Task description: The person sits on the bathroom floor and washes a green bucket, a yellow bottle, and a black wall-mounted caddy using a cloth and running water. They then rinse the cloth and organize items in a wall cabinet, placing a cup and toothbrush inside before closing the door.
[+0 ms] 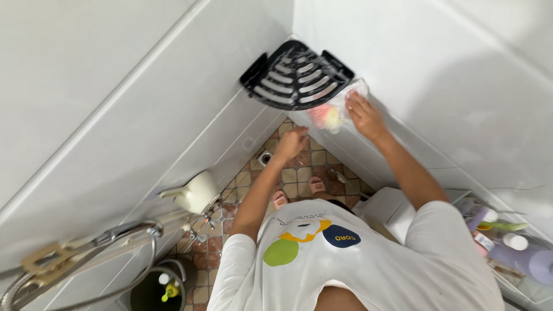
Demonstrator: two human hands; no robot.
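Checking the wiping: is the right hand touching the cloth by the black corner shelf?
Touching. The head view shows the right hand pressed flat on the cloth against the wall.

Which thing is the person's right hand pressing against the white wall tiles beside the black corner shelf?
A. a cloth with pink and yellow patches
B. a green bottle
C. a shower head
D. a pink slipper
A. The right hand lies flat on a pale cloth with pink and yellow patches, held against the wall just right of the black corner shelf.
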